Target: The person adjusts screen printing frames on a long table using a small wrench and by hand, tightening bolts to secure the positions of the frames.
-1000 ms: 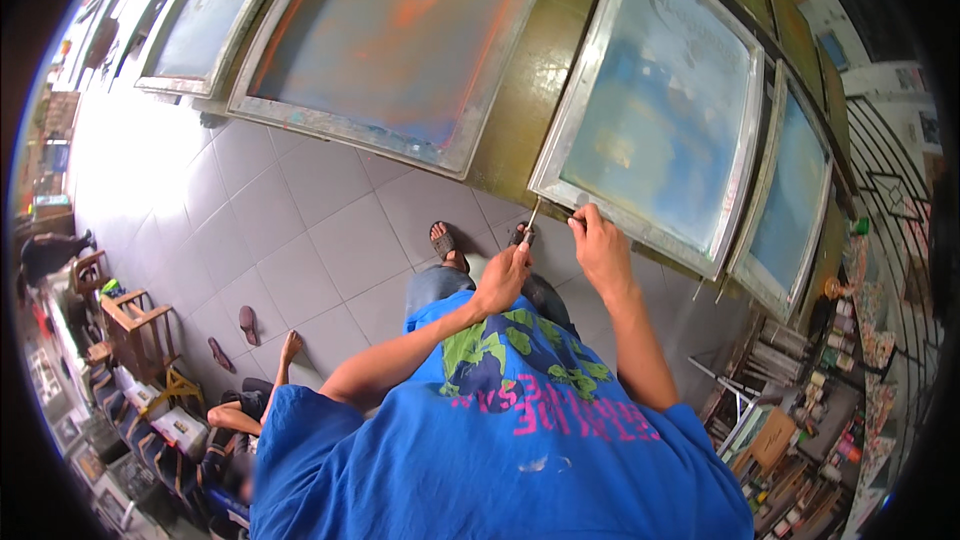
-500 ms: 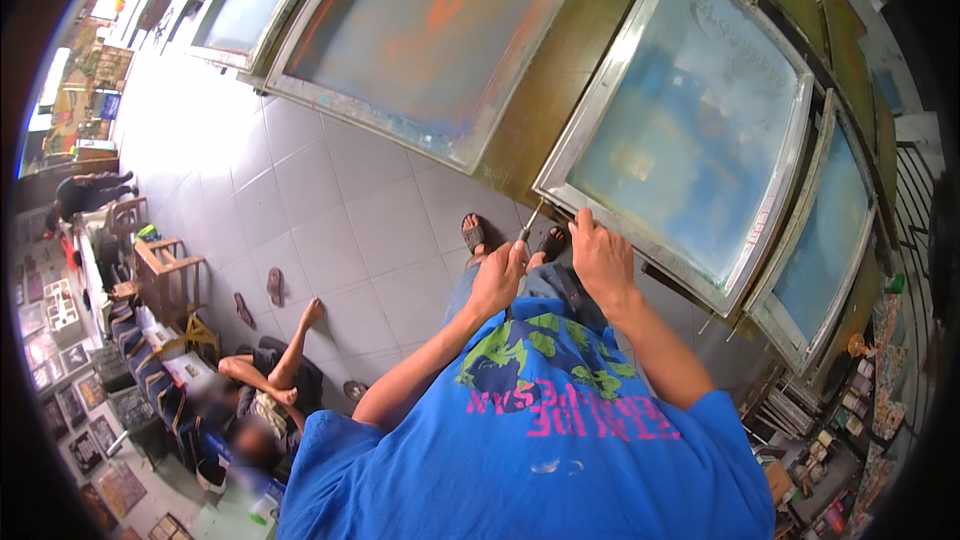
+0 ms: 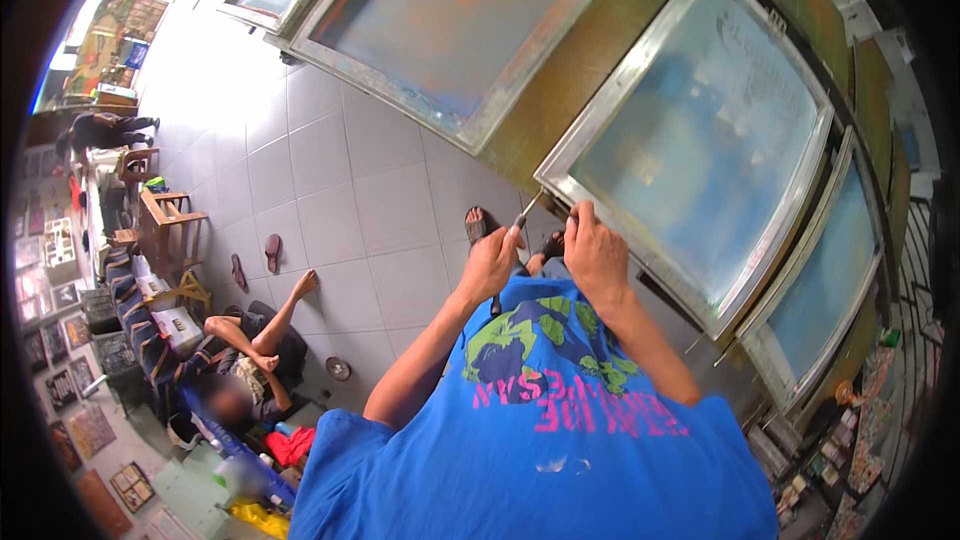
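Note:
My left hand (image 3: 488,265) is closed around a screwdriver (image 3: 531,205) with a dark handle and a thin metal shaft. The shaft points up and right, its tip at the near left corner of a metal-framed printing screen (image 3: 578,146) with a cloudy blue mesh. Below the frame's near edge, my right hand (image 3: 597,258) is closed with its fingers curled. A small dark bit shows by its fingertips, but what it grips is hidden. An olive-green board (image 3: 575,65) lies beneath and left of this screen.
More framed screens stand around it: a grey-orange one (image 3: 455,125) at left and a narrower blue one (image 3: 800,345) at right. At lower left a person (image 3: 270,340) sits on the floor near loose sandals (image 3: 273,253) and a wooden stool (image 3: 172,222). Shelves with containers (image 3: 835,455) fill the lower right.
The whole view has shifted a little, showing more of the lower left. Both hands stay by the screen's corner, with the screwdriver still in my left hand and its shaft tilted further right.

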`<state>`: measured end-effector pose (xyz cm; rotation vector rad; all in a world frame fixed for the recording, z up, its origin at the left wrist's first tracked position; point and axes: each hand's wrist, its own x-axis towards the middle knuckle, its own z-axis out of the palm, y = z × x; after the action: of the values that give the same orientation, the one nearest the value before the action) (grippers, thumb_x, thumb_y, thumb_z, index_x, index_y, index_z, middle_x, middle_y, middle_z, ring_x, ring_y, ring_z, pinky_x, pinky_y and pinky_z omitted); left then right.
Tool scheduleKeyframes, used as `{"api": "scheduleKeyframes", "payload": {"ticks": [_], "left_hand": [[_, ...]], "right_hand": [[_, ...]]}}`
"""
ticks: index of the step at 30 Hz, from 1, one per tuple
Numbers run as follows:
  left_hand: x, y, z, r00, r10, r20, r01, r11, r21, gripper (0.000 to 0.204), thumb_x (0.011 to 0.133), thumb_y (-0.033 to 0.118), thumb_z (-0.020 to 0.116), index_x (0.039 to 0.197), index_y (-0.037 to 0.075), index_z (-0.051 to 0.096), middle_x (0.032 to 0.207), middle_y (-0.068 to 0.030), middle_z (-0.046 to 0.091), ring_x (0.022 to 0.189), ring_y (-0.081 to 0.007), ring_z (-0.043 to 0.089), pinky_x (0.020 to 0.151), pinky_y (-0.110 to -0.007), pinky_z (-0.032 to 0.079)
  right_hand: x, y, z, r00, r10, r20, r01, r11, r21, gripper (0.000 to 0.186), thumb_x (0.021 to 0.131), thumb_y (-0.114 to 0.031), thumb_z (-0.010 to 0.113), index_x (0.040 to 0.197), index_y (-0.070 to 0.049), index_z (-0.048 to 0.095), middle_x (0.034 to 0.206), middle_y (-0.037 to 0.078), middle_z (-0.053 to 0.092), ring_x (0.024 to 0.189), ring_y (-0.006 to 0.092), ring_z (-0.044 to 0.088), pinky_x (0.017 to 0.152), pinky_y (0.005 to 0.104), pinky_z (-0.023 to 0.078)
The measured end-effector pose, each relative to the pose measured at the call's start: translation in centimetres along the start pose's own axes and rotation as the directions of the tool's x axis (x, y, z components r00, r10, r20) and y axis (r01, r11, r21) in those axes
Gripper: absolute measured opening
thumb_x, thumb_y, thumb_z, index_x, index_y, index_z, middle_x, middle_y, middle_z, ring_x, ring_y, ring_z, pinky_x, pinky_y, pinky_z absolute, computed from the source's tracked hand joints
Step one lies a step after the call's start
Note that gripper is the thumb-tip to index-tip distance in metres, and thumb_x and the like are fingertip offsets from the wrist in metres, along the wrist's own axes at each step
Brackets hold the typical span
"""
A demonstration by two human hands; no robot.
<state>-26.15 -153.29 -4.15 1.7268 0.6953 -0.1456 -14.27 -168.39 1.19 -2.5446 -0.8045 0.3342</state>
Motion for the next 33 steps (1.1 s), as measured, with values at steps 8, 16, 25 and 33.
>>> {"api": "scheduleKeyframes", "payload": {"ticks": [8, 16, 25, 33], "left_hand": [[0.8, 1.9, -3.1, 0.99, 0.045, 0.132, -0.074, 0.972, 0.222, 0.043, 0.106, 0.034, 0.042, 0.089, 0.001, 0.063, 0.068, -0.0184, 0.057, 0.065, -0.035, 0.057, 0.063, -0.045, 0.045], [1.5, 0.5, -2.0, 0.983, 0.124, 0.137, -0.155, 0.955, 0.253, 0.044, 0.106, 0.036, 0.041, 0.087, -0.001, 0.055, 0.073, -0.0249, 0.062, 0.077, -0.0465, 0.061, 0.07, -0.053, 0.046], [1.5, 1.0, -1.0, 0.972, 0.226, 0.06, -0.23, 0.878, 0.42, 0.04, 0.105, 0.031, 0.045, 0.084, -0.001, 0.057, 0.064, -0.0253, 0.06, 0.059, -0.0458, 0.061, 0.051, -0.053, 0.049], [1.5, 2.1, -1.3, 0.988, 0.156, -0.021, -0.138, 0.923, 0.359, 0.046, 0.103, 0.038, 0.048, 0.08, -0.001, 0.061, 0.06, -0.0262, 0.061, 0.06, -0.0461, 0.063, 0.052, -0.054, 0.051]], "right_hand": [[-0.2, 0.9, 0.0, 0.991, -0.13, -0.028, 0.127, 0.989, -0.076, 0.009, 0.097, -0.013, 0.058, 0.1, -0.008, 0.051, 0.085, 0.015, 0.068, 0.071, 0.038, 0.067, 0.061, 0.0467, 0.054], [-0.3, 0.1, 0.2, 0.979, -0.179, -0.1, 0.167, 0.979, -0.118, 0.009, 0.097, -0.012, 0.056, 0.104, -0.008, 0.051, 0.085, 0.014, 0.067, 0.072, 0.0343, 0.07, 0.058, 0.0432, 0.057], [0.3, -1.1, 0.3, 0.997, -0.071, -0.001, 0.07, 0.983, -0.168, 0.009, 0.099, -0.014, 0.055, 0.104, -0.007, 0.052, 0.09, 0.015, 0.069, 0.076, 0.0371, 0.069, 0.062, 0.0459, 0.055], [0.1, -1.6, 2.2, 0.992, -0.045, -0.114, 0.015, 0.967, -0.253, 0.013, 0.099, -0.02, 0.057, 0.1, -0.008, 0.053, 0.085, 0.014, 0.071, 0.073, 0.0376, 0.068, 0.059, 0.047, 0.052]]}}
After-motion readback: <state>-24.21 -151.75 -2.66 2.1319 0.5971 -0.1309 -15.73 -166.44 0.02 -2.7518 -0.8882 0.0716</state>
